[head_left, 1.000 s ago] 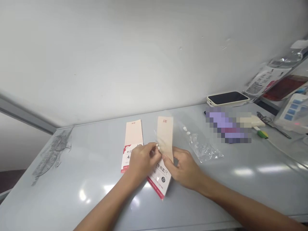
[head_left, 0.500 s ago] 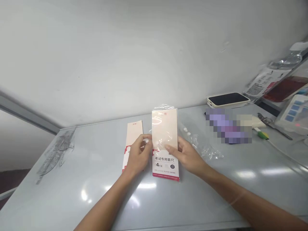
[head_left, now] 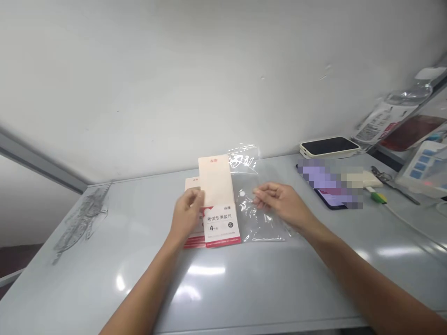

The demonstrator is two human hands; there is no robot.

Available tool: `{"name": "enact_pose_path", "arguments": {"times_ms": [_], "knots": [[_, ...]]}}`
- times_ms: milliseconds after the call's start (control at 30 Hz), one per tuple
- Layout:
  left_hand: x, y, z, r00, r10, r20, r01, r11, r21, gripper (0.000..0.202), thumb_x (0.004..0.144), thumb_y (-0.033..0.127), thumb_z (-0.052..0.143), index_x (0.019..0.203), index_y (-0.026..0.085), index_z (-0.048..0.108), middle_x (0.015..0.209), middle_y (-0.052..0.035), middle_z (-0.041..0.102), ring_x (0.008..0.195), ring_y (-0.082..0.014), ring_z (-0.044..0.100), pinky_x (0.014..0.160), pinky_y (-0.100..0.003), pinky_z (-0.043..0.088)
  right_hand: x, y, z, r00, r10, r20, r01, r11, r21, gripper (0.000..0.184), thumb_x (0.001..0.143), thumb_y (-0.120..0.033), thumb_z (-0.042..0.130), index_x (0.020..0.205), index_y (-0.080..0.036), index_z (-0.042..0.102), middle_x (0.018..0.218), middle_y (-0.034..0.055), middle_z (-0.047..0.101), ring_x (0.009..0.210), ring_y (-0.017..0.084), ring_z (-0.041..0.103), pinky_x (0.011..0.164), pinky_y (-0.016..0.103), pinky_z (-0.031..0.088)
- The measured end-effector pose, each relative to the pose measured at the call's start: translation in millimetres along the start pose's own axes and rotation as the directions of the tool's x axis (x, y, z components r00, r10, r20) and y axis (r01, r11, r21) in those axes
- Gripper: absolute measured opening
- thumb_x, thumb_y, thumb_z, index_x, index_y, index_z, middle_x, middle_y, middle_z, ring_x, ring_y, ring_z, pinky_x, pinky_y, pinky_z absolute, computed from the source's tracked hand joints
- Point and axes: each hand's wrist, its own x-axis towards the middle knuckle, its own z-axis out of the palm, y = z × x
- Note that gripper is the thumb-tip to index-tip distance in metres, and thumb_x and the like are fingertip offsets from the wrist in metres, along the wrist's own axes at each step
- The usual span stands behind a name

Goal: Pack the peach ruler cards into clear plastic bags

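My left hand is closed on the left edge of a cream, white and red printed card packet, marked with Chinese text and a "4". Behind it, partly covered, lies a similar packet on the table. My right hand pinches a clear plastic sleeve that stands beside the packet, apart from it along most of its length. The sleeve is see-through, so its edges are hard to follow. More clear plastic lies under and around my right hand.
To the right lie a phone with a blurred screen, another phone in a pale case, a white cable with a green-yellow plug and scissors. A bottle leans at the far right. Clear rulers with dark markings rest on the left.
The card packet has come out of its clear sleeve. My left hand has moved left with the packet, over the other one; the sleeve stays with my right hand, to the right.
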Motion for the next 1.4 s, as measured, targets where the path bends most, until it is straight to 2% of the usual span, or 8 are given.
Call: {"name": "enact_pose_path", "arguments": {"times_ms": [133, 267, 367, 500, 833, 1067, 1233, 1400], "knots": [[14.8, -10.7, -29.9, 0.976, -0.219, -0.008, 0.195, 0.850, 0.489, 0.027, 0.080, 0.043, 0.040, 0.067, 0.020, 0.046, 0.061, -0.0006, 0.059, 0.053, -0.0147, 0.053, 0.050, -0.026, 0.038, 12.1, 9.1, -26.9, 0.993, 0.089, -0.083, -0.113, 0.931, -0.348, 0.030, 0.078, -0.043, 0.052, 0.092, -0.017, 0.058, 0.083, 0.0083, 0.067, 0.065, 0.018, 0.060, 0.056, 0.029, 0.043], [19.1, -16.8, -44.3, 0.958, -0.271, -0.097, 0.248, 0.608, 0.754, 0.025, 0.079, 0.042, 0.036, 0.070, 0.022, 0.048, 0.077, -0.0048, 0.064, 0.066, -0.0206, 0.057, 0.052, -0.028, 0.036, 16.6, 19.8, -35.0, 0.965, 0.066, -0.254, -0.237, 0.639, -0.731, 0.039, 0.078, -0.045, 0.048, 0.102, -0.016, 0.056, 0.095, 0.0131, 0.063, 0.084, 0.027, 0.058, 0.064, 0.035, 0.042], [16.9, -13.5, -43.5, 0.950, -0.271, -0.156, 0.284, 0.543, 0.790, 0.028, 0.078, 0.046, 0.035, 0.077, 0.022, 0.050, 0.082, -0.0074, 0.064, 0.070, -0.0233, 0.058, 0.055, -0.030, 0.037, 15.0, 21.5, -32.7, 0.957, -0.019, -0.288, -0.236, 0.521, -0.820, 0.048, 0.080, -0.048, 0.044, 0.110, -0.013, 0.053, 0.105, 0.0160, 0.058, 0.098, 0.030, 0.053, 0.072, 0.037, 0.041], [14.8, -6.6, -40.4, 0.952, -0.227, -0.205, 0.299, 0.551, 0.779, 0.047, 0.075, 0.062, 0.031, 0.088, 0.022, 0.051, 0.091, -0.0091, 0.064, 0.077, -0.0260, 0.059, 0.058, -0.032, 0.038, 11.8, 16.0, -32.9, 0.936, -0.109, -0.334, -0.230, 0.529, -0.817, 0.050, 0.082, -0.050, 0.039, 0.117, -0.015, 0.048, 0.111, 0.0145, 0.054, 0.104, 0.029, 0.051, 0.075, 0.036, 0.040], [12.0, -8.4, -37.7, 0.920, -0.366, -0.139, 0.324, 0.510, 0.797, 0.054, 0.060, 0.073, 0.043, 0.071, 0.021, 0.050, 0.076, -0.0089, 0.064, 0.061, -0.0236, 0.058, 0.050, -0.031, 0.036, 11.0, 13.5, -34.5, 0.958, 0.116, -0.261, -0.284, 0.483, -0.829, 0.045, 0.075, -0.062, 0.042, 0.078, -0.019, 0.053, 0.075, 0.0103, 0.061, 0.068, 0.026, 0.058, 0.053, 0.031, 0.035], [11.4, -7.0, -40.7, 0.917, -0.375, -0.136, 0.331, 0.525, 0.784, 0.057, 0.062, 0.074, 0.039, 0.075, 0.021, 0.050, 0.077, -0.0097, 0.065, 0.065, -0.0252, 0.060, 0.051, -0.030, 0.036, 12.9, 11.6, -39.4, 0.972, 0.128, -0.199, -0.233, 0.664, -0.710, 0.028, 0.075, -0.049, 0.051, 0.070, -0.021, 0.050, 0.067, 0.0041, 0.062, 0.059, 0.019, 0.057, 0.049, 0.028, 0.036], [8.1, -2.8, -39.5, 0.900, -0.429, -0.077, 0.307, 0.498, 0.811, 0.058, 0.054, 0.076, 0.047, 0.071, 0.020, 0.047, 0.078, -0.0103, 0.065, 0.064, -0.0247, 0.060, 0.049, -0.029, 0.034, 8.9, 2.1, -29.6, 0.997, 0.078, -0.022, -0.081, 0.945, -0.318, 0.017, 0.081, -0.037, 0.049, 0.083, -0.020, 0.055, 0.085, 0.0038, 0.068, 0.065, 0.015, 0.063, 0.056, 0.026, 0.045], [6.2, 1.2, -37.5, 0.920, -0.369, -0.130, 0.322, 0.528, 0.786, 0.057, 0.055, 0.072, 0.051, 0.079, 0.020, 0.046, 0.082, -0.0099, 0.064, 0.068, -0.0247, 0.060, 0.050, -0.028, 0.036, 2.2, -4.0, -12.3, 0.999, 0.048, -0.013, -0.048, 0.999, 0.001, 0.019, 0.075, -0.034, 0.059, 0.083, -0.018, 0.055, 0.090, 0.0066, 0.069, 0.077, 0.017, 0.066, 0.068, 0.027, 0.050]]}}
